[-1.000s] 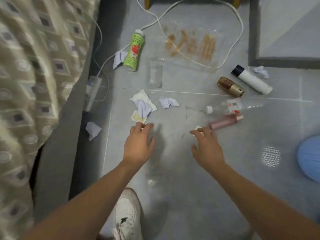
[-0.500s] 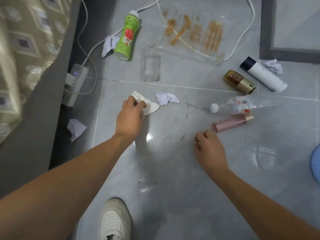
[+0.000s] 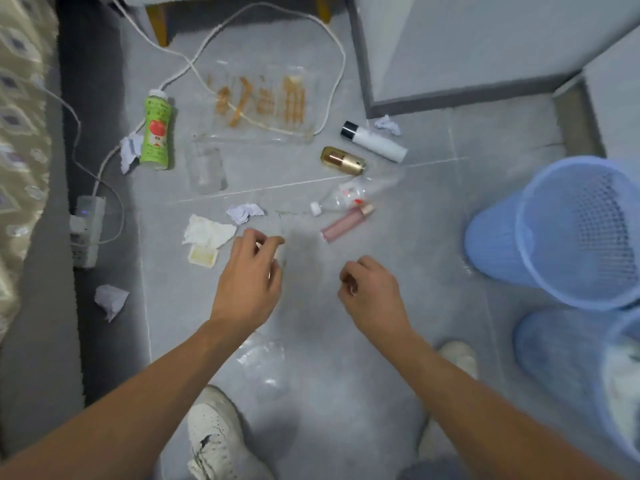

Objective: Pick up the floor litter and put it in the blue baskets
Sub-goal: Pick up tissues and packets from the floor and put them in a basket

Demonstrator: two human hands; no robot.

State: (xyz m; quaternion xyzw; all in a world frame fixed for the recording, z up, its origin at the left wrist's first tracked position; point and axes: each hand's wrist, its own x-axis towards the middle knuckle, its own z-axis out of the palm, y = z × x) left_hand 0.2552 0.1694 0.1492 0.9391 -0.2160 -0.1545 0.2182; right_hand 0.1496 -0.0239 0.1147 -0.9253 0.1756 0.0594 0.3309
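Litter lies across the grey tile floor. My left hand (image 3: 249, 271) hovers with curled fingers just right of a white tissue (image 3: 207, 232) and a small yellow tray (image 3: 202, 258). Its palm faces down, so what it holds is hidden. My right hand (image 3: 370, 289) is curled shut below a pink tube (image 3: 346, 223) and a clear plastic bottle (image 3: 346, 197). One blue mesh basket (image 3: 495, 237) stands to the right, tilted in this view with its opening showing. A second basket (image 3: 554, 358) is below it. A crumpled purple paper (image 3: 244, 213) lies beside the tissue.
Farther off are a green bottle (image 3: 156, 133), a glass (image 3: 206, 169), a gold bottle (image 3: 343, 161), a white tube (image 3: 375, 142), a stained clear tray (image 3: 263, 102) and more paper balls (image 3: 110, 299). A power strip (image 3: 86, 233) and cable run along the left. My shoe (image 3: 214, 434) is below.
My left hand left the white tissue and pulled back; the purple paper that lay on the tissue is gone. My right hand closed over a small pale scrap and lifted. The baskets came into view.
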